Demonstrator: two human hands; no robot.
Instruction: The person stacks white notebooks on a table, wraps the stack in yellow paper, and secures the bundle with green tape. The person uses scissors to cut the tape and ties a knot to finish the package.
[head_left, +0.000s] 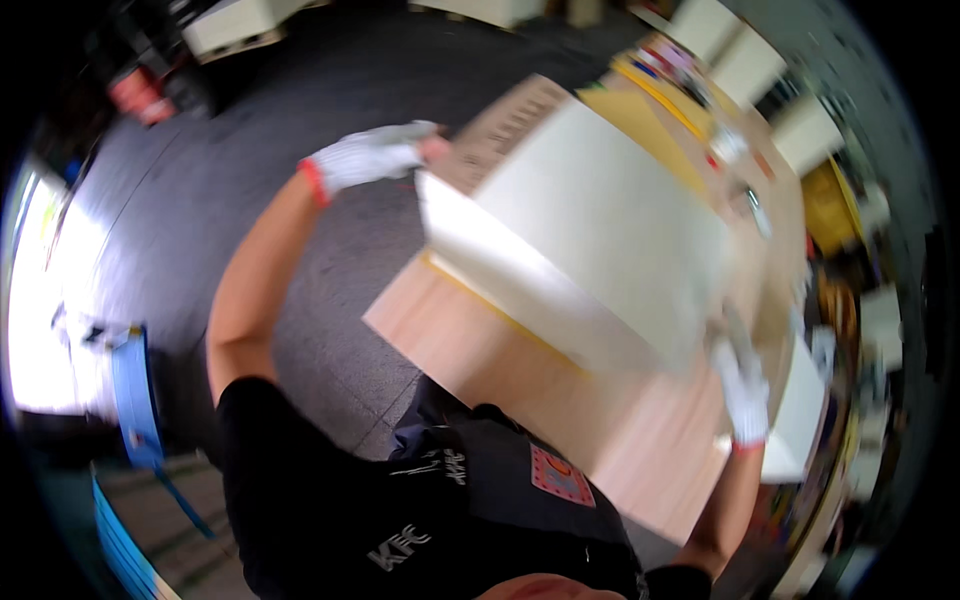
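A large white sheet (600, 220) lies tilted over the wooden table (520, 370), with its near part bent up into a fold. My left hand (375, 158), in a white glove with a red cuff, is closed on the sheet's left corner, beside a brown printed strip (505, 135). At the sheet's right edge is my right hand (738, 385), gloved the same way. Motion smears its fingers, so their grip on the sheet is unclear. Yellow material (640, 125) shows beyond the sheet, and a thin yellow edge runs under its near side.
Along the table's far right lie a yellow strip (660, 95) and small blurred items. White boxes or stacks (745, 65) stand behind it. A white board (797, 420) is beyond my right hand. A blue frame (138, 400) stands at left, and a red and black machine (140, 95) at far left.
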